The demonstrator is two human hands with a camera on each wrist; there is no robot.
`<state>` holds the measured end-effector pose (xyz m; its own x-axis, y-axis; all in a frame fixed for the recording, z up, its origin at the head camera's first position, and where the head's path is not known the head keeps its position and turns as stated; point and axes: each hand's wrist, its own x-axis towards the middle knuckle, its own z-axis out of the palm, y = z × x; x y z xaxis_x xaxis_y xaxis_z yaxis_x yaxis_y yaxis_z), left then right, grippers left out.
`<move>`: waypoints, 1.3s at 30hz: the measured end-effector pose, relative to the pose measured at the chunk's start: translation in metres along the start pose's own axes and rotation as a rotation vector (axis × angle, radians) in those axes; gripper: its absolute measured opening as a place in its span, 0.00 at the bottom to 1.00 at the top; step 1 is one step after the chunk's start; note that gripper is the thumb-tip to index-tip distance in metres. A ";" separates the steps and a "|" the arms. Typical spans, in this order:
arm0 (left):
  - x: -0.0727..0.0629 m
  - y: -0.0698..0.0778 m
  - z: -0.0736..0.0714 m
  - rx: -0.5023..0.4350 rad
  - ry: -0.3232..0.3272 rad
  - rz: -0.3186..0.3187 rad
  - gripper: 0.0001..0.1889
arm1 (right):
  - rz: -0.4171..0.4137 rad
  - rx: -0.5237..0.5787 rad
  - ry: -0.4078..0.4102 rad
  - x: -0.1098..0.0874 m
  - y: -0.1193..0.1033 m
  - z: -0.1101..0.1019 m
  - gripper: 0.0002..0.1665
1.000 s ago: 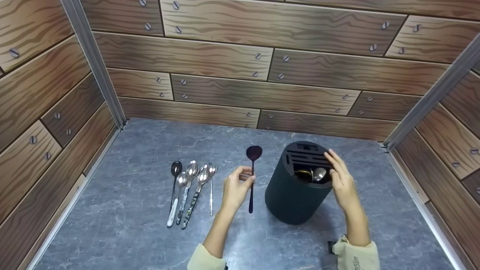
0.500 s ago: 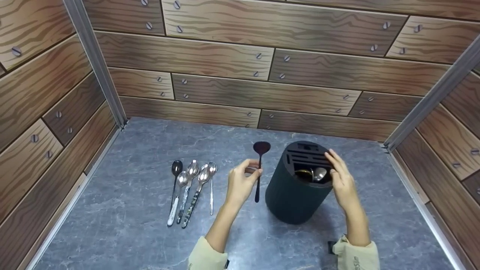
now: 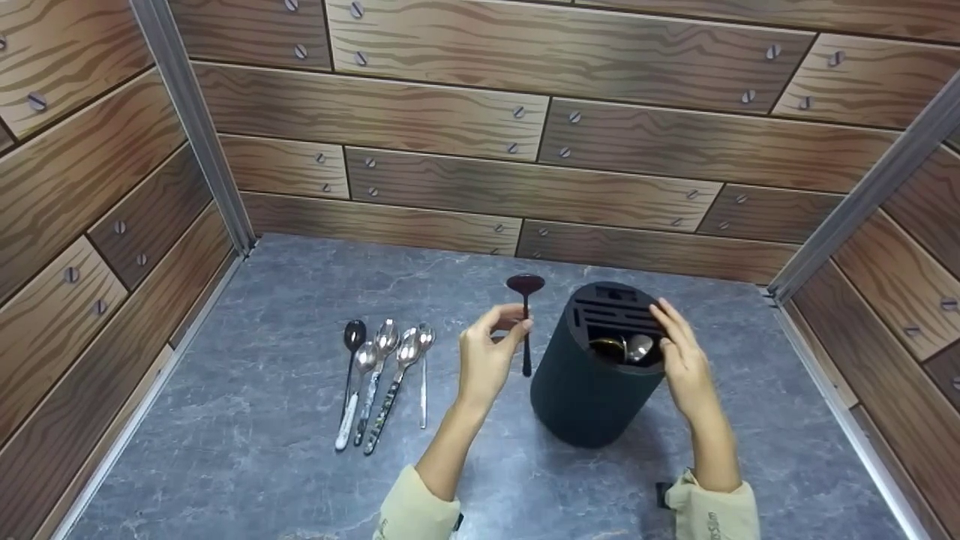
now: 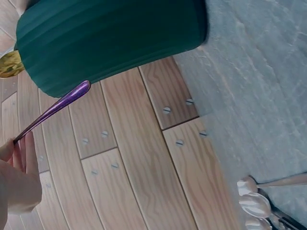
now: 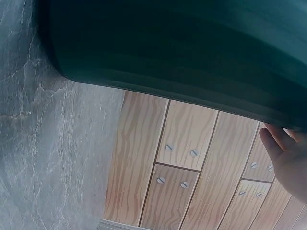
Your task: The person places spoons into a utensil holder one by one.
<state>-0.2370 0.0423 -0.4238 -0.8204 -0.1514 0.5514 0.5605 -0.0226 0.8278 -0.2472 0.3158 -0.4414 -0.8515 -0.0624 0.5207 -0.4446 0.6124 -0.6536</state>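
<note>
My left hand [image 3: 486, 360] pinches a dark purple spoon [image 3: 526, 285] by its handle, bowl up, just left of a dark green utensil holder [image 3: 585, 405]. In the left wrist view the purple handle [image 4: 57, 106] points toward the holder's side, apart from the table. My right hand [image 3: 686, 367] rests on the holder's right rim with its fingers fairly straight. Slots cross the holder's top, and a gold spoon [image 4: 10, 64] and a silver spoon [image 3: 640, 348] show in its larger opening. Their handles are hidden inside.
Several spoons lie side by side on the grey marbled table [image 3: 247, 390] to the left, among them a black spoon [image 3: 354, 335] and one with a white handle [image 3: 346, 424]. Wood-patterned walls [image 3: 435, 180] enclose the back and sides.
My left hand has moved right and slightly up toward the holder, and the purple spoon has risen and tilted more upright. The right hand and holder stay put.
</note>
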 end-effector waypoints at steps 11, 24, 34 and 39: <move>0.003 0.035 0.006 -0.136 0.096 0.085 0.06 | -0.005 0.013 -0.003 0.000 0.000 0.000 0.26; 0.010 0.041 0.019 -0.344 0.142 0.117 0.05 | 0.004 0.011 -0.003 0.000 0.000 0.000 0.26; 0.013 0.020 0.029 -0.406 0.143 0.155 0.07 | -0.001 0.025 -0.001 -0.001 0.001 0.000 0.26; 0.010 0.016 0.035 -0.434 0.057 0.086 0.07 | 0.009 0.026 -0.002 -0.001 0.000 0.000 0.27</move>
<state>-0.2406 0.0748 -0.4013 -0.7679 -0.2254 0.5996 0.6321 -0.4183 0.6523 -0.2468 0.3159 -0.4422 -0.8558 -0.0585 0.5139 -0.4441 0.5926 -0.6721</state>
